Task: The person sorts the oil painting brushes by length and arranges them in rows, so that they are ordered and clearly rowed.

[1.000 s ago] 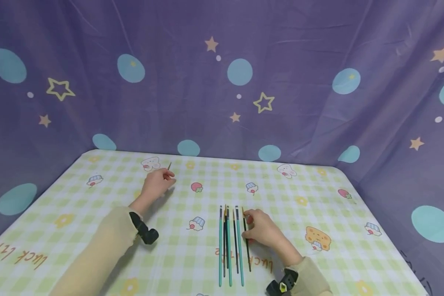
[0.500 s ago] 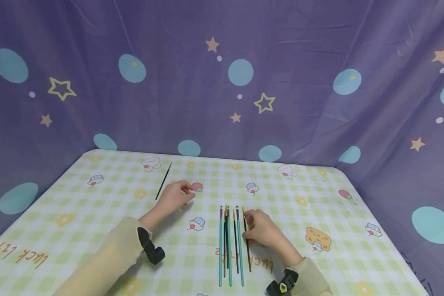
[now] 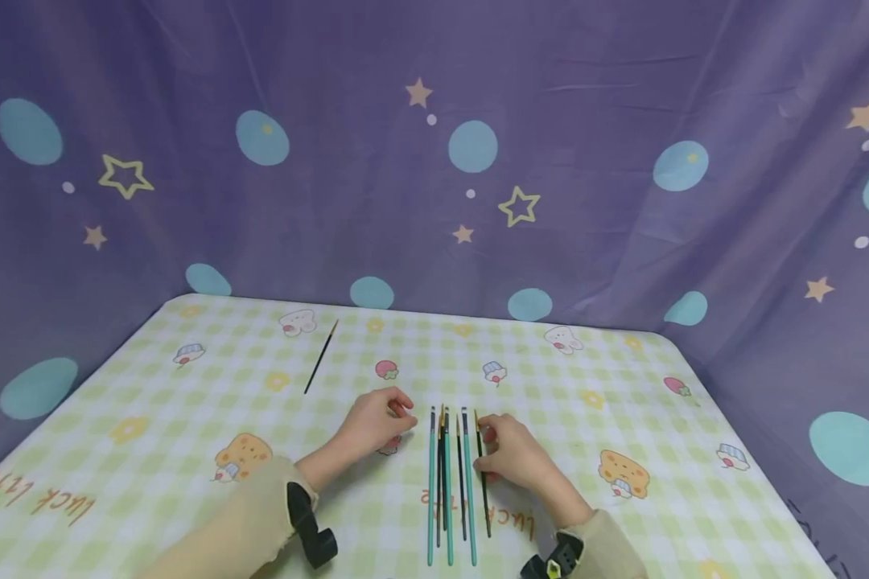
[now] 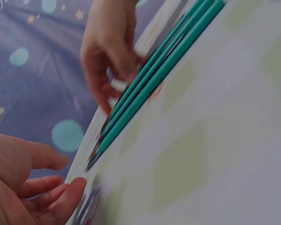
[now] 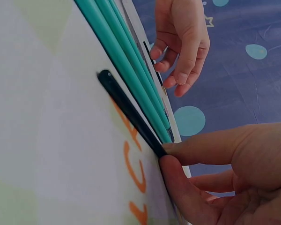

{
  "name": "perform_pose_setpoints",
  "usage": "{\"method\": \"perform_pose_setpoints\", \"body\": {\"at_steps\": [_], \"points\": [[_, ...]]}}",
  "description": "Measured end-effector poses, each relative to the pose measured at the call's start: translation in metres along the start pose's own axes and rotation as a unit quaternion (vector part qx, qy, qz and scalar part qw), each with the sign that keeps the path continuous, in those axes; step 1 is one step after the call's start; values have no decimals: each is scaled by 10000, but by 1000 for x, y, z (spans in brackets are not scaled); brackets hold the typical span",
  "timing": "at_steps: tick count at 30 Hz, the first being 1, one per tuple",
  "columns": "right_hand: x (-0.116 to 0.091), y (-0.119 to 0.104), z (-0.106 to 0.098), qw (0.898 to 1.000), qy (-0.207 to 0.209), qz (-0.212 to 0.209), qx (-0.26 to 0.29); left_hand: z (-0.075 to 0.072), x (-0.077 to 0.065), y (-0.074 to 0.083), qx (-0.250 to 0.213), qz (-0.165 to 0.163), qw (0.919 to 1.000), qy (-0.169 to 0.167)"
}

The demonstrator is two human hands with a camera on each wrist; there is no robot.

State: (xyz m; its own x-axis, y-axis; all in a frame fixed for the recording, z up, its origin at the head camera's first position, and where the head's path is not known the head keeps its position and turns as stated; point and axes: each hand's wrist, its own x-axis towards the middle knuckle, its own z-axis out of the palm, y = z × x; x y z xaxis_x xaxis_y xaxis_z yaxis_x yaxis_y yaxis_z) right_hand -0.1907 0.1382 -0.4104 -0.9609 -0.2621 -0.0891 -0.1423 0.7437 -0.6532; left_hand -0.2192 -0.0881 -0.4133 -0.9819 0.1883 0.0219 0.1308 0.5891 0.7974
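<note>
A row of slim paintbrushes lies side by side before me in the head view, bristles pointing away. Several are teal [image 3: 430, 490], with black ones among them. At the row's right end my right hand [image 3: 512, 452] pinches a black paintbrush [image 3: 486, 507] between thumb and finger. The right wrist view shows this pinch on the dark handle [image 5: 129, 110]. My left hand [image 3: 373, 421] hovers left of the row, its fingers loosely bent and holding nothing. Close by in the left wrist view, the same left hand [image 4: 28, 183] is apart from the teal handles [image 4: 154, 79].
Farther back on the left, a lone black paintbrush [image 3: 322, 357] lies slanted on the table. A green-checked tablecloth [image 3: 550, 386] with printed treats covers the tabletop. Behind it hangs a purple curtain [image 3: 376, 201] with stars and blue dots. Both wrists wear black cameras.
My left hand has come away from the lone black paintbrush at back left and moved right and nearer, towards the row. My right hand keeps its pinch in the same place.
</note>
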Motion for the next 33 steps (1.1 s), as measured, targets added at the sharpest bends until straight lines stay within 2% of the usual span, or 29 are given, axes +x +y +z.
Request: {"method": "perform_pose_setpoints", "body": {"at_steps": [6,12,25,33], "points": [[0,-2,1,10000,1,-32,-88,13,-16,11,-325,-129,9991,-226],[2,-1,0,9998,-10,50,-170,23,-19,18,-383,-203,9987,-270],[3,0,0,9999,-16,132,-98,31,-9,22,559,-252,9975,-355],[3,0,0,9999,-34,142,-19,32,-7,27,898,-400,9942,-442]]}}
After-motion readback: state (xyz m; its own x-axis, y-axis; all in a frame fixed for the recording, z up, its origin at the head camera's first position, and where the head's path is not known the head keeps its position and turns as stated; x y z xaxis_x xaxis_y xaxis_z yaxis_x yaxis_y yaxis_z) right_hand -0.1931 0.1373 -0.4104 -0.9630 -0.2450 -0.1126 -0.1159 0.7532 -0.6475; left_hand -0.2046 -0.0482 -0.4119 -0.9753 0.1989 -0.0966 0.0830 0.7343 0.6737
